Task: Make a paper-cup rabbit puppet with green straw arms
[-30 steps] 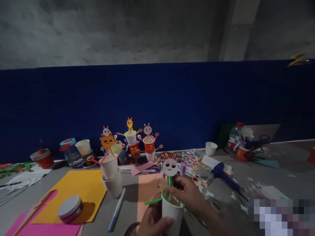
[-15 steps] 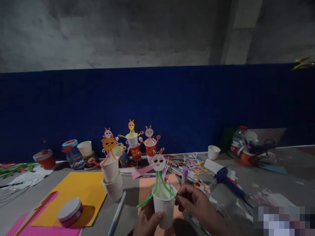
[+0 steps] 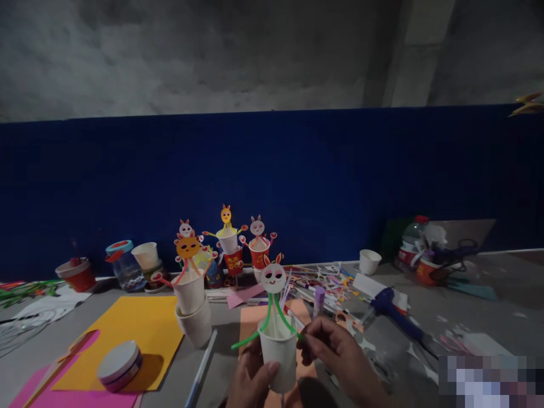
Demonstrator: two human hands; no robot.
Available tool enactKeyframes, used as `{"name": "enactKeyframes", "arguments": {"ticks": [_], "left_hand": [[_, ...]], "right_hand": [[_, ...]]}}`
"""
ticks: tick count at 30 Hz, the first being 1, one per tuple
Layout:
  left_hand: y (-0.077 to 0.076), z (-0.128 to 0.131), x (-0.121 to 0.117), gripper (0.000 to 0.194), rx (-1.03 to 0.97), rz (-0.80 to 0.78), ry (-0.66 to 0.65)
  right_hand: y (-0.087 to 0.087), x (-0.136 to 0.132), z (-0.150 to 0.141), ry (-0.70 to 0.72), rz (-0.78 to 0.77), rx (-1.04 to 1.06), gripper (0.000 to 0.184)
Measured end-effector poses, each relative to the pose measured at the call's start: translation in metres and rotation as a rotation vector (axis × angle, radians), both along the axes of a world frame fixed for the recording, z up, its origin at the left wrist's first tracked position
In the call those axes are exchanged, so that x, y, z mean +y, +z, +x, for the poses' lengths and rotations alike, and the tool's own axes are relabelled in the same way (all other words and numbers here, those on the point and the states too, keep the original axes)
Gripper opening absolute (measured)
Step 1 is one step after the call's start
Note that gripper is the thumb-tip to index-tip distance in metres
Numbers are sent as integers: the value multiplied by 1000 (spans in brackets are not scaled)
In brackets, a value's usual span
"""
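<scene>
A white paper cup [image 3: 278,354] is held upright by my left hand [image 3: 253,377], thumb in front and fingers around its side. Out of the cup rises a white paper rabbit face [image 3: 273,277] with orange-edged ears, standing above green pipe cleaners [image 3: 267,317]. One green arm bends out over the left rim, the other over the right rim. My right hand [image 3: 334,351] is closed in a pinch on the tip of the right green pipe cleaner. Below the cup lies an orange paper sheet [image 3: 250,314].
Finished-looking animal cups [image 3: 189,292] stand behind to the left. A jar [image 3: 119,362] sits on yellow paper [image 3: 140,317]. To the right are a glue stick [image 3: 318,300], a blue glue gun [image 3: 395,317], paper scraps [image 3: 327,280] and a small white cup [image 3: 369,262].
The cup with the rabbit face has shifted slightly left and up in my left hand. My right hand stays by the right green pipe cleaner, nearly unmoved.
</scene>
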State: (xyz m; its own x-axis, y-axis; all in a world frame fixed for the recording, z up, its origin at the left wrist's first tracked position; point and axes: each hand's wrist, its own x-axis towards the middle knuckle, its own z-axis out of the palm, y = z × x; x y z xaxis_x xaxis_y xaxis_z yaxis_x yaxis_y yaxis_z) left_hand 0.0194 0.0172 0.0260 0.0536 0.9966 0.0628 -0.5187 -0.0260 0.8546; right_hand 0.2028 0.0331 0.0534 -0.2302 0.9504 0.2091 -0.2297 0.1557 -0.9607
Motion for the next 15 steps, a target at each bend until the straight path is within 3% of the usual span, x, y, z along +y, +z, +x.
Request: {"name": "enactKeyframes", "arguments": {"ticks": [10, 15], "left_hand": [[-2, 0, 0, 48, 5, 41, -57], [-5, 2, 0, 48, -8, 99, -74]], "right_hand": [[6, -5, -1, -48, 7, -64, 36], [4, -4, 3, -66, 99, -72, 40]]}}
